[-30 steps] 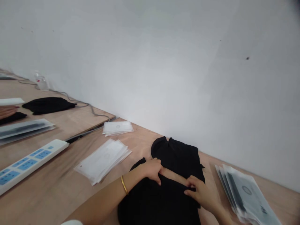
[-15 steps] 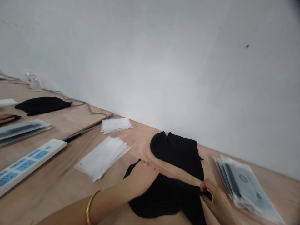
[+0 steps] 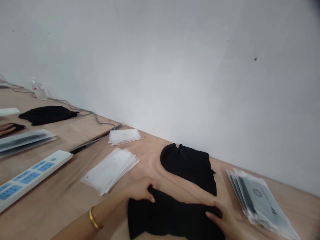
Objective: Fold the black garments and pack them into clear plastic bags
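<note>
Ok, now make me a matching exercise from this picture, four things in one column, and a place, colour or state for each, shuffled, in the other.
Things:
1. Nearest black cloth
2. Power strip
3. Bracelet
4. Bottle

Descriptions:
A. Gold
B. Standing by the wall
C. Held by the left hand and right hand
D. White and blue

Pairs: 1-C, 2-D, 3-A, 4-B
</note>
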Demonstrator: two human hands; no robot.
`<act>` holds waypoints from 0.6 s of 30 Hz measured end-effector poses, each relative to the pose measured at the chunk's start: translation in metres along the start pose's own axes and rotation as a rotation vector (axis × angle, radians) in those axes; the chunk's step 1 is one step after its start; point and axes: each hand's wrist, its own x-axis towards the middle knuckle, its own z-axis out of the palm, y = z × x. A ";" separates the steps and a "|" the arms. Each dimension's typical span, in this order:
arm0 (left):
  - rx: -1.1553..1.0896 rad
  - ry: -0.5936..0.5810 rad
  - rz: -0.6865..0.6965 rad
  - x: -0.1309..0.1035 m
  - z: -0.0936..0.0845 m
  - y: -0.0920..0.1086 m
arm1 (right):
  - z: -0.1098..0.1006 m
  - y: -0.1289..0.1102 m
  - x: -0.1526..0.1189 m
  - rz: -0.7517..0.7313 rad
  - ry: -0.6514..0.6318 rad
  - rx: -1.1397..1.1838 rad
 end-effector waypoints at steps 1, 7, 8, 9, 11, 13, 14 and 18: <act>-0.044 0.002 -0.010 0.011 -0.003 -0.007 | 0.001 0.001 0.007 0.001 0.007 0.011; -0.070 0.240 -0.169 0.059 -0.015 -0.033 | -0.006 0.010 0.030 0.060 0.195 -0.082; -0.074 0.297 -0.204 0.061 -0.016 -0.036 | -0.005 0.009 0.030 0.051 0.232 -0.120; -0.084 0.347 -0.238 0.061 -0.016 -0.039 | -0.003 0.005 0.028 0.019 0.267 -0.168; -0.124 0.391 -0.288 0.056 -0.016 -0.045 | 0.008 -0.010 0.024 -0.107 0.337 -0.281; -0.187 0.370 -0.305 0.050 -0.014 -0.048 | 0.030 -0.031 0.017 -0.279 0.340 -0.391; -0.228 0.359 -0.304 0.048 -0.012 -0.049 | 0.045 -0.042 0.013 -0.356 0.294 -0.426; -0.467 0.423 -0.277 0.041 -0.003 -0.043 | 0.103 -0.069 -0.003 -0.447 -0.069 -0.622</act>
